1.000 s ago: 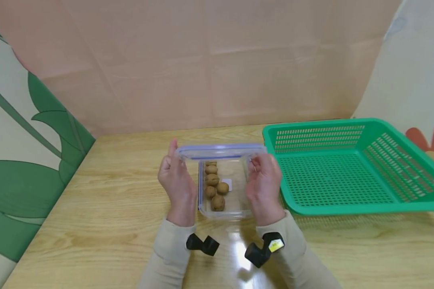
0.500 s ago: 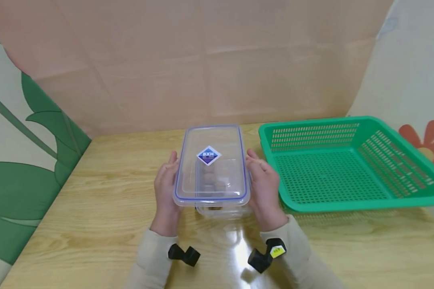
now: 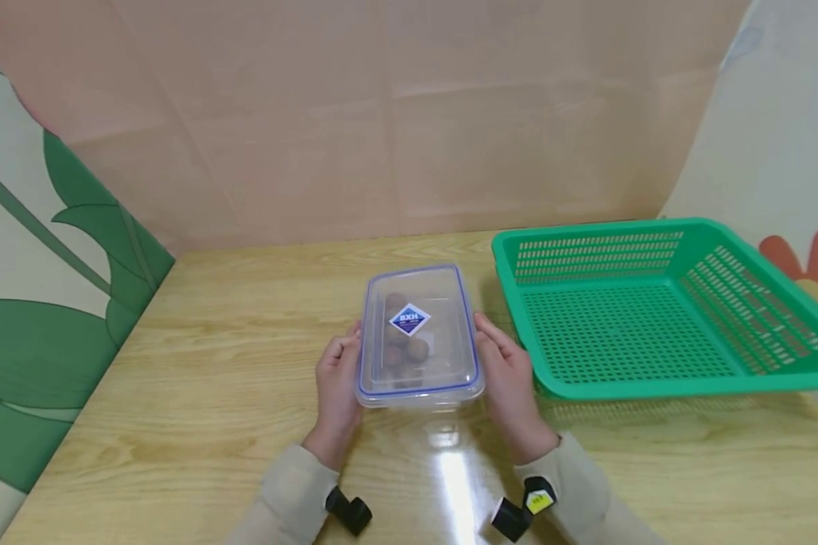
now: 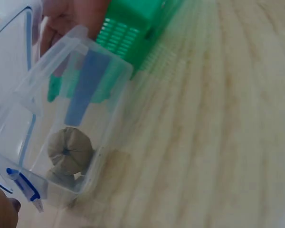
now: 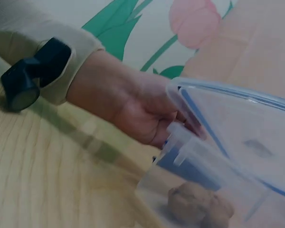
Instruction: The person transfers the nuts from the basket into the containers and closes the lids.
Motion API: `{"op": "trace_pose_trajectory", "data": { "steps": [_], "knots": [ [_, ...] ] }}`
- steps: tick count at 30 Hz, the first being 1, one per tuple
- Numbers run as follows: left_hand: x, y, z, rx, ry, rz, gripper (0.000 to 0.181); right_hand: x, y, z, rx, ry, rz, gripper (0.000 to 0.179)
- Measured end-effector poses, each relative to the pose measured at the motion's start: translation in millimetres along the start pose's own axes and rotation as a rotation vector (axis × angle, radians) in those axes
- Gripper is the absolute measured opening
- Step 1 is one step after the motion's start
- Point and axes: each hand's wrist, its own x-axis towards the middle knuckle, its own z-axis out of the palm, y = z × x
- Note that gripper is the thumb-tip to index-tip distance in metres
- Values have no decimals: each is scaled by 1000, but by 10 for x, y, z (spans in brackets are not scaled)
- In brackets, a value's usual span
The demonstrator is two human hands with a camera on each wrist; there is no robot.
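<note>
A clear lid with a blue seal (image 3: 450, 325) and a diamond-shaped label lies over a clear plastic food container (image 4: 116, 95). In both wrist views the lid is tilted, with a gap between it and the container's rim. My left hand (image 3: 338, 386) holds the lid's left edge; its fingertips are partly hidden. My right hand (image 3: 511, 390) holds the opposite edge, its fingers partly under the rim. Through the clear plastic, several walnuts (image 4: 70, 149) show inside the container. Side latches with blue seals, such as the latch (image 4: 24, 186), hang outward.
A green plastic basket (image 3: 637, 390) stands close to my right hand. The wooden table (image 3: 211, 363) reaches back to a pinkish sheet (image 3: 279, 136). Painted panels, one with green leaves (image 3: 34, 348), stand at the sides.
Both hands have swung the lid from nearly upright to flat and lowered it over the container. The walnuts, first seen directly, now show through the lid. The basket stays in place.
</note>
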Motion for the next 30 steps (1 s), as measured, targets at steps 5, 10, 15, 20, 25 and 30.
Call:
{"op": "trace_pose_trajectory", "data": {
  "steps": [5, 10, 15, 20, 25, 30],
  "knots": [
    [13, -53, 19, 30, 16, 24, 28, 26, 107, -26, 25, -8, -11, 36],
    [24, -64, 35, 72, 35, 8, 23, 57, 189, -49, 34, -9, -15, 37],
    [49, -93, 45, 138, 57, 10, 13, 98, 244, -86, 39, -47, -2, 39],
    [55, -121, 53, 180, 70, 31, 18, 136, 285, -107, 48, -64, 29, 41],
    [49, -135, 57, 206, 69, 60, 17, 138, 306, -122, 67, -58, 73, 42],
    [45, -139, 59, 208, 64, 81, 18, 143, 322, -130, 61, -68, 83, 42]
  ]
}}
